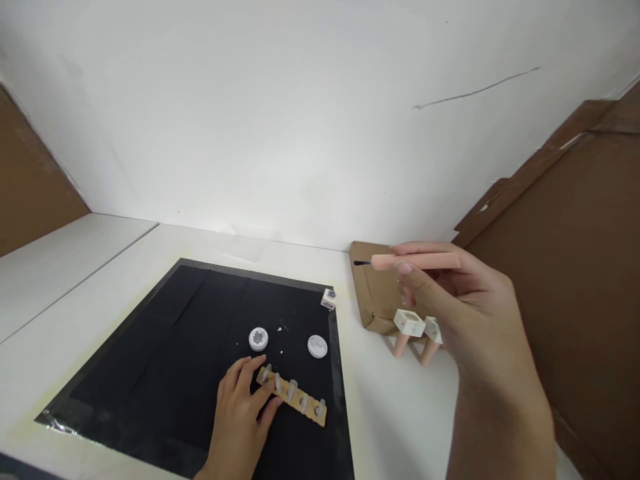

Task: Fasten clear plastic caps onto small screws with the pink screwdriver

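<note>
Pink brush [416,261] clamped in fingers of right hand [470,300]; left hand [243,407], fingers closed on tan strip [313,412]; white pot [259,339] at its eleven o'clock

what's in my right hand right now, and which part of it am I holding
Your right hand holds a small brush, gripped by its pink handle between thumb and fingers; the dark bristles stick out free to the left.

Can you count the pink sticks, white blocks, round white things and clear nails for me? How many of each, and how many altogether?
Pink sticks: 3
White blocks: 3
Round white things: 2
Clear nails: 5
Total: 13
</note>
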Action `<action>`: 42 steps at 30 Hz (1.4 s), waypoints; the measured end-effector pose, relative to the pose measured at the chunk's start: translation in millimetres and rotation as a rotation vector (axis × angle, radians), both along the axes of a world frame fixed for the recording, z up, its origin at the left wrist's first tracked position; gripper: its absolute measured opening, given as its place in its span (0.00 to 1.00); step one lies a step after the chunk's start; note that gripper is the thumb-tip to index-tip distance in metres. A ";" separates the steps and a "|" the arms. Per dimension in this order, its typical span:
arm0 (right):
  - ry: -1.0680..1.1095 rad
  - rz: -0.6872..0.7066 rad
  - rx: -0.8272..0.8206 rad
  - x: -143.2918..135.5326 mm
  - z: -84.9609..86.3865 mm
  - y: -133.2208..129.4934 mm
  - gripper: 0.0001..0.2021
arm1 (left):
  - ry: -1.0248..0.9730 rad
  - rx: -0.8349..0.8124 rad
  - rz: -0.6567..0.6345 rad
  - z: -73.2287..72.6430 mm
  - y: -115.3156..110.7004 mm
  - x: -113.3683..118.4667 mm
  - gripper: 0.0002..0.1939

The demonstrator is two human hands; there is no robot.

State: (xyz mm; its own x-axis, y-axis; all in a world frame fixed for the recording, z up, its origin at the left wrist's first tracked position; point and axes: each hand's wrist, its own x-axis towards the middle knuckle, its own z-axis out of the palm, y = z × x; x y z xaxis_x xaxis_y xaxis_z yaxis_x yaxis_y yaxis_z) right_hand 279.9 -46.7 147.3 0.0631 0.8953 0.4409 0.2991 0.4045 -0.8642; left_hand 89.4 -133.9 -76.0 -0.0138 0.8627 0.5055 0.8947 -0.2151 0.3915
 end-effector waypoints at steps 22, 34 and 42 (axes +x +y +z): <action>0.012 0.006 0.026 -6.1 -4.0 3.1 0.04 | 0.011 0.124 -0.063 -1.0 -0.3 -7.7 0.10; 0.012 0.008 0.034 -5.7 -5.1 5.1 0.04 | 0.012 0.080 -0.096 -4.5 3.4 -11.0 0.08; 0.028 0.017 0.021 -3.7 -5.3 4.3 0.03 | -0.019 0.048 -0.053 1.3 3.3 -1.1 0.09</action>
State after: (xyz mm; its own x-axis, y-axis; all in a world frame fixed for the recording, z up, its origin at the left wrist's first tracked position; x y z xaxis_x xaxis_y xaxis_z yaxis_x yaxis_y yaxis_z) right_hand 276.2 -42.4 142.1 0.0602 0.8871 0.4575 0.2678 0.4272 -0.8636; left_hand 88.3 -130.6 -74.7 0.0214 0.8372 0.5464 0.8740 -0.2811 0.3963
